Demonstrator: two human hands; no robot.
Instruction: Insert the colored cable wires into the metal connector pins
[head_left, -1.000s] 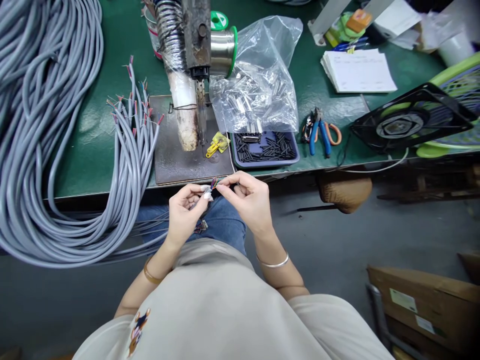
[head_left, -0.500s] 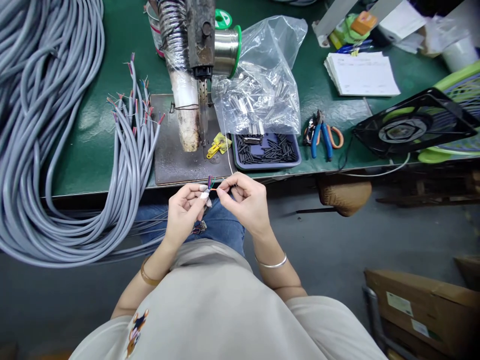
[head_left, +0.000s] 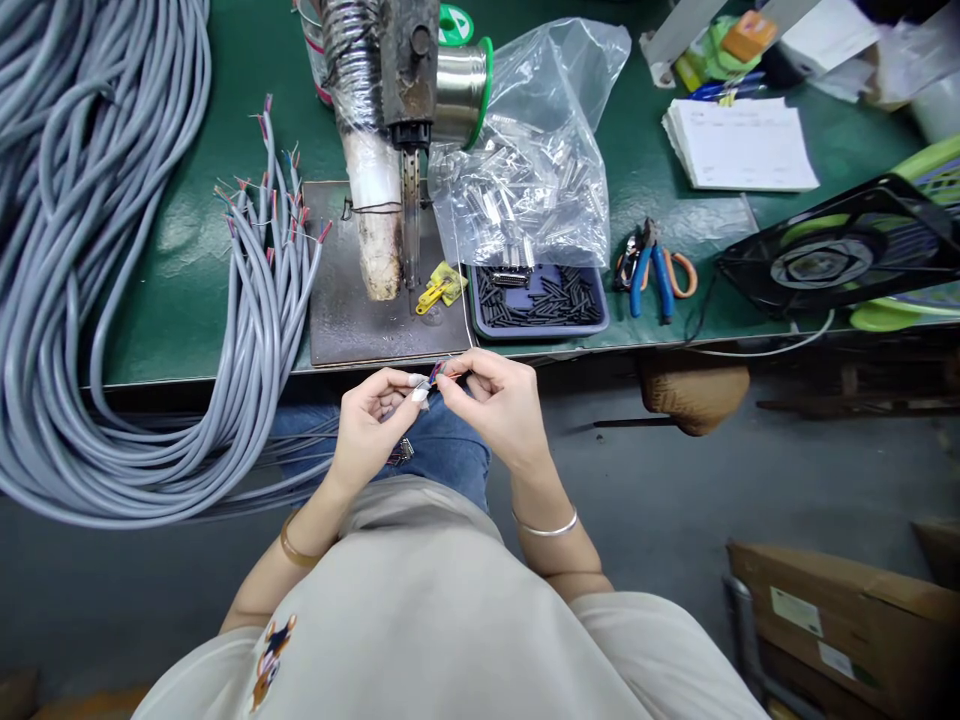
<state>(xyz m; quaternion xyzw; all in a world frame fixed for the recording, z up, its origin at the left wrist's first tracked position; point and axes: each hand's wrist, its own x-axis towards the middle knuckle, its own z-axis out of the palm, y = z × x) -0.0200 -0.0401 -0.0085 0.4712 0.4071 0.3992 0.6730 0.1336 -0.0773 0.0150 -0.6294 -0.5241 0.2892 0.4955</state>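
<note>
Just off the bench's front edge, my left hand (head_left: pixel 379 410) pinches the end of a cable between thumb and forefinger. Thin coloured wires (head_left: pixel 435 374) fan out of that end toward the right. Thumb and fingertips of my right hand (head_left: pixel 491 395) are closed on these wires, close beside the left fingertips. Most of the cable is hidden behind my left hand. On my lap below lies a small metal connector (head_left: pixel 403 451). Above my hands, a soldering iron (head_left: pixel 410 220) points down over a dark metal plate (head_left: pixel 337 325).
Grey cables (head_left: pixel 150 440) with stripped ends fill the left. A blue tray (head_left: pixel 540 328) holds black tubes beneath a plastic bag (head_left: pixel 555 180) of connectors. Further right are blue-handled cutters (head_left: pixel 651 280), a stack of paper (head_left: pixel 742 150) and a black fan (head_left: pixel 817 265). A solder spool (head_left: pixel 459 95) stands behind.
The coloured wires, which stood upright with one drawn to the right, now lean together toward my right hand. My right fingers have closed in on the bunch.
</note>
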